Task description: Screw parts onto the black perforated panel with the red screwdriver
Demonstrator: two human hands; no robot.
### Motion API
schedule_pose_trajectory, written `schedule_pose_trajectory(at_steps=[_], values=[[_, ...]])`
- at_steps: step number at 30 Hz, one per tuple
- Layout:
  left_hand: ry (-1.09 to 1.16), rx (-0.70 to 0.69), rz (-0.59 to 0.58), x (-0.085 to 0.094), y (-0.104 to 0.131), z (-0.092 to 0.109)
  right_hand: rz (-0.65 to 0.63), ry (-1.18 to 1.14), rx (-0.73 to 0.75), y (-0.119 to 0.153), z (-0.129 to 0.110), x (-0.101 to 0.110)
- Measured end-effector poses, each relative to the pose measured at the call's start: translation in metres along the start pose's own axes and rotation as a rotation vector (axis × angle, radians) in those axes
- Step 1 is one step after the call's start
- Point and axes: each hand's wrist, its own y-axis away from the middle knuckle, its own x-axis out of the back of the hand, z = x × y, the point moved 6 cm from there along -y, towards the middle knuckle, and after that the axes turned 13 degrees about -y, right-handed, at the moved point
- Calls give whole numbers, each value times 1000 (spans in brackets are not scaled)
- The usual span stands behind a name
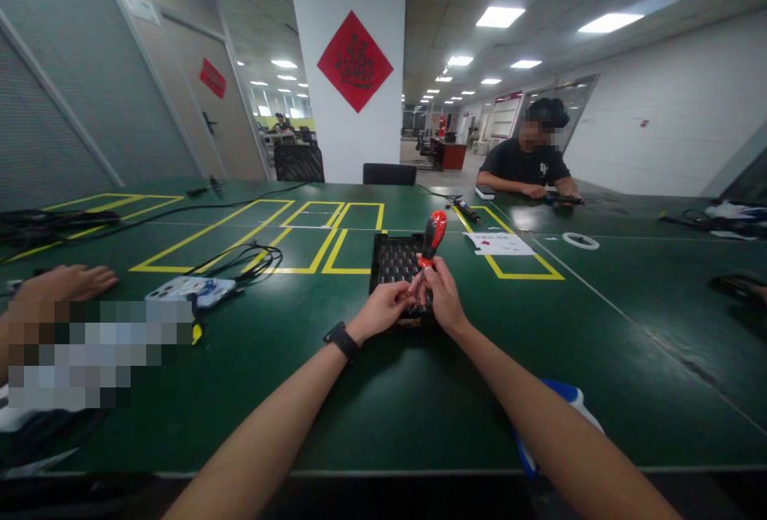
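Note:
A red and black screwdriver (435, 236) stands nearly upright, handle up, over the near right part of a black case (376, 264). My right hand (444, 296) is closed around its lower part, just below the handle. My left hand (383, 308), with a black watch on the wrist, meets it from the left. Its fingers are pinched together by the screwdriver's shaft, and what they hold is too small to make out. Rows of small dark pieces fill the case under my hands. My fingers hide its near right part and the screwdriver's tip.
A white paper sheet (500, 244), a dark pen-shaped tool (467, 210) and a white ring (580, 241) lie on the green table. A phone (192, 290) and cables are on the left, near another person's hand (65, 284). A blue-and-white object (563, 392) sits beneath my right forearm. One person sits across.

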Motion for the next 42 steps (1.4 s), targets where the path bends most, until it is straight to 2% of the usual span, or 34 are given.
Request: schedule_pose_trajectory(at_steps=[7,17,26,37,42], values=[[-2,64,39,1,0,-4,18,21,26,1,-1,0],[44,-30,-22,-3,0,0,-5,11,-9,0,3,2],[13,57,35,0,0,-4,26,20,13,1,-1,1],[65,-40,-23,-4,-1,-1,14,-4,-10,0,1,2],[36,13,12,-1,-1,0,38,14,18,1,-3,2]])
